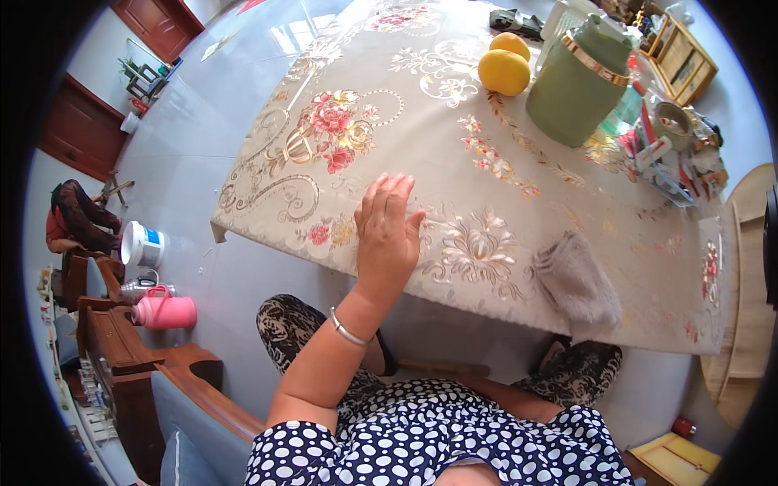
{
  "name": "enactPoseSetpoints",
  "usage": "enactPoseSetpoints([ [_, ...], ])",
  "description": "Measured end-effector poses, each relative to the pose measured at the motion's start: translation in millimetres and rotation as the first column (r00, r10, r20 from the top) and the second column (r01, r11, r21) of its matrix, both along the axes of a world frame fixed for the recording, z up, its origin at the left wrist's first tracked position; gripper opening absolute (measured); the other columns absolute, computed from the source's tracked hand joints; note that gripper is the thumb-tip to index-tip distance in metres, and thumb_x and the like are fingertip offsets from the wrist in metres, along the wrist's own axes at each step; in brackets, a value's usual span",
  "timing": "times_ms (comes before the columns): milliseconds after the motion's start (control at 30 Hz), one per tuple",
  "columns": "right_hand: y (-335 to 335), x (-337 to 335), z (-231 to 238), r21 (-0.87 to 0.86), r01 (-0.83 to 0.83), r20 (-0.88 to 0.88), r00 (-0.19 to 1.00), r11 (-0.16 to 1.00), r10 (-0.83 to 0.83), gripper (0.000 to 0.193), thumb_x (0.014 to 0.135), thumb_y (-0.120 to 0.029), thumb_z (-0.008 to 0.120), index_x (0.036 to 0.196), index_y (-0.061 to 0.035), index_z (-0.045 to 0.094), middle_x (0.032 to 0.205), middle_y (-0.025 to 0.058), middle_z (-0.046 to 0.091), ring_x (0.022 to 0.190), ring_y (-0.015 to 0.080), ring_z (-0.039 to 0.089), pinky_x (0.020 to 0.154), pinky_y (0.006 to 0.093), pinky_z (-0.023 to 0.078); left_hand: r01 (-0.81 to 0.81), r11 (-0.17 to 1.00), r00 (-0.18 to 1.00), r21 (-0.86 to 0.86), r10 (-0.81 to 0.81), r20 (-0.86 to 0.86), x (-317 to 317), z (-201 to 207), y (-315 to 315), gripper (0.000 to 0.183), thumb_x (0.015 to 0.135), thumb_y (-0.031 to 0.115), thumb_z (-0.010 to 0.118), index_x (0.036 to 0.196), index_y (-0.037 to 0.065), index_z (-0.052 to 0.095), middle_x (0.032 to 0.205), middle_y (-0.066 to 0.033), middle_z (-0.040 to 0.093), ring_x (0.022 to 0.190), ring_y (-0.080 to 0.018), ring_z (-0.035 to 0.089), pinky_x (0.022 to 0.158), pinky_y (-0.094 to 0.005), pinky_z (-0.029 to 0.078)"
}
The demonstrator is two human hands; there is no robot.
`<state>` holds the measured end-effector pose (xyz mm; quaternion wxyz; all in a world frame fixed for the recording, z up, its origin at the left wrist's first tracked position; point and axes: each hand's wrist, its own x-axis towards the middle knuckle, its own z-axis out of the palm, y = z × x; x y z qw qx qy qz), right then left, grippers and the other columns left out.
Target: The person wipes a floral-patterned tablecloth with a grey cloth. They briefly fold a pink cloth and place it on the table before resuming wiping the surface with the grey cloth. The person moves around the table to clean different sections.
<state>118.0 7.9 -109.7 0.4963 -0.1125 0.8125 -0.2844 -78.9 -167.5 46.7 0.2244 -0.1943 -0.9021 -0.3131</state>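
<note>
My left hand lies palm down near the front edge of the patterned tablecloth, its fingers stretched out and holding nothing. A silver bangle circles that wrist. My right forearm rests low across my lap, and its hand is hidden from sight. To the right of my left hand, a grey-brown fuzzy cloth piece, perhaps a mitt or sleeve, hangs partly over the table's front edge.
A green jug stands at the back right beside two orange-yellow fruits. Right of it sits a crowded holder with tape. On the floor at left are a white bucket, a pink thermos and a wooden chair. Another person sits farther off.
</note>
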Motion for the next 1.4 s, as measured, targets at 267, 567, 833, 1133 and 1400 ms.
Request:
enactPoseSetpoints([
  [267, -11, -2, 82, -0.358, 0.086, -0.217, 0.961, 0.93, -0.172, 0.032, 0.093, -0.032, 0.055, 0.11, -0.0061, 0.065, 0.103, 0.0148, 0.066, 0.092, 0.032, 0.063, 0.082, 0.0391, 0.049, -0.077, 0.995, 0.989, 0.068, 0.085, -0.123, -5, -13, 3, 0.031, 0.09, 0.011, 0.057, 0.12, 0.006, 0.054, 0.117, -0.0131, 0.057, 0.119, -0.0315, 0.048, 0.101, -0.0432, 0.036],
  [567, 105, -4, 216, -0.156, 0.396, -0.982, 0.039, 0.905, -0.186, 0.052, 0.066, -0.011, 0.079, 0.115, -0.0158, 0.063, 0.134, 0.0118, 0.051, 0.123, 0.0347, 0.047, 0.101, 0.0448, 0.038, -0.102, 0.994, 0.973, 0.035, 0.107, -0.206, -1, -15, -4, 0.026, 0.087, 0.007, 0.058, 0.113, 0.006, 0.059, 0.109, -0.0142, 0.06, 0.112, -0.031, 0.052, 0.098, -0.0432, 0.038],
  [833, 118, -38, 176, -0.244, 0.33, -0.947, 0.12, 0.912, -0.297, 0.055, 0.068, -0.009, 0.077, 0.12, -0.0166, 0.061, 0.135, 0.0125, 0.049, 0.123, 0.033, 0.047, 0.1, 0.0412, 0.039, -0.083, 0.993, 0.971, 0.086, 0.099, -0.216, -1, -14, 0, 0.025, 0.086, 0.003, 0.058, 0.111, 0.004, 0.059, 0.106, -0.0153, 0.06, 0.108, -0.0322, 0.053, 0.097, -0.0432, 0.039],
  [1133, 6, -135, 157, -0.208, 0.119, -0.973, 0.073, 0.971, -0.218, 0.05, 0.075, -0.013, 0.072, 0.123, -0.019, 0.057, 0.135, 0.0161, 0.048, 0.124, 0.0345, 0.045, 0.101, 0.0449, 0.037, -0.065, 0.961, 0.96, 0.268, 0.134, -0.247, 6, -7, -1, 0.028, 0.087, 0.002, 0.055, 0.116, 0.002, 0.055, 0.112, -0.0158, 0.057, 0.112, -0.0331, 0.05, 0.099, -0.0444, 0.037],
  [1400, -25, -146, 179, -0.346, -0.017, -0.937, -0.051, 0.938, -0.346, 0.04, 0.081, -0.016, 0.066, 0.119, -0.0104, 0.056, 0.131, 0.0172, 0.05, 0.12, 0.034, 0.048, 0.098, 0.0447, 0.04, -0.09, 0.957, 0.945, 0.276, 0.17, -0.28, 5, -7, -9, 0.027, 0.09, 0.009, 0.056, 0.116, 0.001, 0.056, 0.122, -0.0164, 0.055, 0.12, -0.0338, 0.047, 0.103, -0.0443, 0.035],
])
